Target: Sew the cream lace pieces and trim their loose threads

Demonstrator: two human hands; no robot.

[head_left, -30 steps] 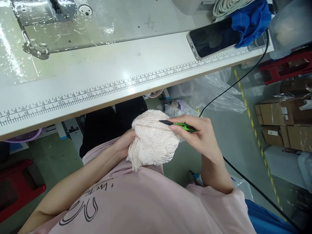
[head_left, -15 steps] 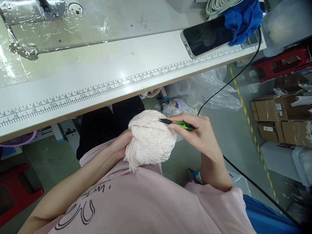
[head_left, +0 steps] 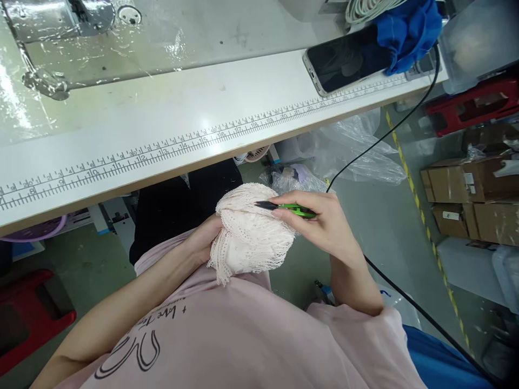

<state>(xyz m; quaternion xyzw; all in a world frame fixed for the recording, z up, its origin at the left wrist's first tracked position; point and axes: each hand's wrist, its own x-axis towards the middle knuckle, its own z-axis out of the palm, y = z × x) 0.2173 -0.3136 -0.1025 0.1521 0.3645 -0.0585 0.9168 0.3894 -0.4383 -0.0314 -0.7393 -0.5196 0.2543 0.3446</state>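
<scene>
A bundle of cream lace trim (head_left: 255,237) is held in front of my body, just below the table edge. My left hand (head_left: 206,237) grips it from the left side, with the fingers mostly hidden behind the lace. In my right hand (head_left: 316,216) is a pair of thread snips (head_left: 298,210) with a green handle, held between thumb and fingers. The dark tip of the snips lies over the top of the lace and points left; whether the blades touch it I cannot tell.
A white table (head_left: 182,119) with a printed ruler runs across ahead. On it lie a phone (head_left: 344,59), a blue cloth (head_left: 409,32) and a sewing machine part (head_left: 60,19). A black cable (head_left: 381,143) hangs at the right. Red stools (head_left: 32,319) and cardboard boxes (head_left: 478,189) stand around.
My right hand has moved slightly left, bringing the tip of the snips further over the lace. My left hand keeps its hold on the lace.
</scene>
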